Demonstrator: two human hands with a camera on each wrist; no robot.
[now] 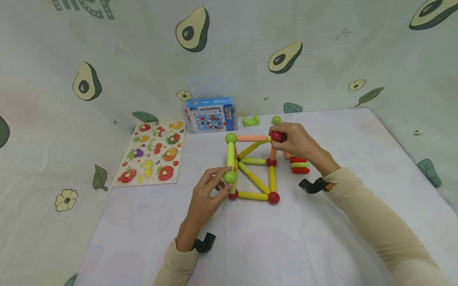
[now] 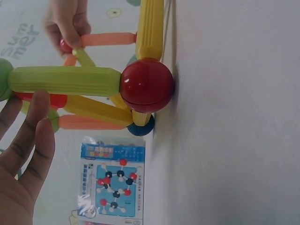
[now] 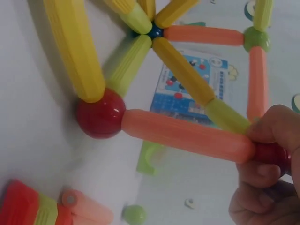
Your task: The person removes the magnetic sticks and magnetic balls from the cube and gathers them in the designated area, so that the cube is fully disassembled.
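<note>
A frame of magnetic rods and balls stands on the table, with yellow rods (image 1: 253, 196) and red balls (image 1: 273, 198) low down. My left hand (image 1: 205, 198) holds a green ball (image 1: 230, 177) at the near left upper corner between thumb and fingers. Below that ball a green rod (image 2: 65, 80) runs down to a red ball (image 2: 146, 86). My right hand (image 1: 300, 143) pinches a red ball (image 1: 276, 136) at the far right upper corner. An orange rod (image 3: 187, 135) and a yellow-green rod (image 3: 227, 117) meet at it. A dark blue ball (image 3: 155, 31) joins several rods.
Right of the frame lie stacked red and green rods (image 1: 299, 165). A loose green ball (image 1: 276, 120) and a green curved piece (image 1: 251, 121) sit behind. A blue-and-white packet (image 1: 211, 115) stands at the back, and a fruit puzzle board (image 1: 150, 153) lies left.
</note>
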